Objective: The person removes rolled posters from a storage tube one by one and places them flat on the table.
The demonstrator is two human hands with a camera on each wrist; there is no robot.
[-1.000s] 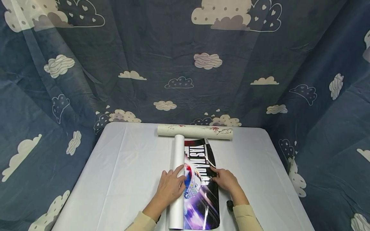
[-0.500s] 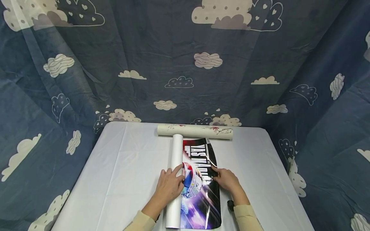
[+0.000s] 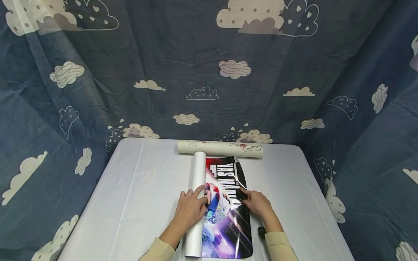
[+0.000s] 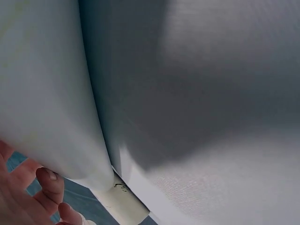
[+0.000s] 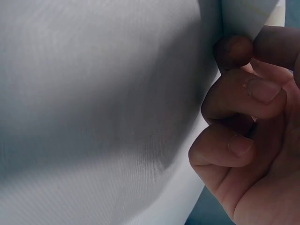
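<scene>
A glossy poster [image 3: 225, 232] with black and purple print and large white letters lies partly unrolled on the white table. Its white rolled part [image 3: 194, 243] stands lengthwise along the left side of the print. My left hand [image 3: 189, 207] rests over this roll, fingers spread, thumb near where print meets roll. In the left wrist view, the left fingers [image 4: 49, 183] show beyond the roll's white surface. My right hand [image 3: 259, 203] pinches the poster's free right edge. The right wrist view shows thumb and forefinger at the sheet, with the other fingers [image 5: 243, 93] curled below.
A cream roll [image 3: 220, 149] with a red and dark branch pattern lies crosswise at the back of the white table [image 3: 147, 174], just beyond the poster. A dark blue curtain [image 3: 183, 47] with clouds hangs around the table. A small black object [image 3: 261, 232] sits beside the right wrist.
The white roll and my left hand have shifted slightly left, and more of the print shows. My right hand has moved slightly right with the poster's edge.
</scene>
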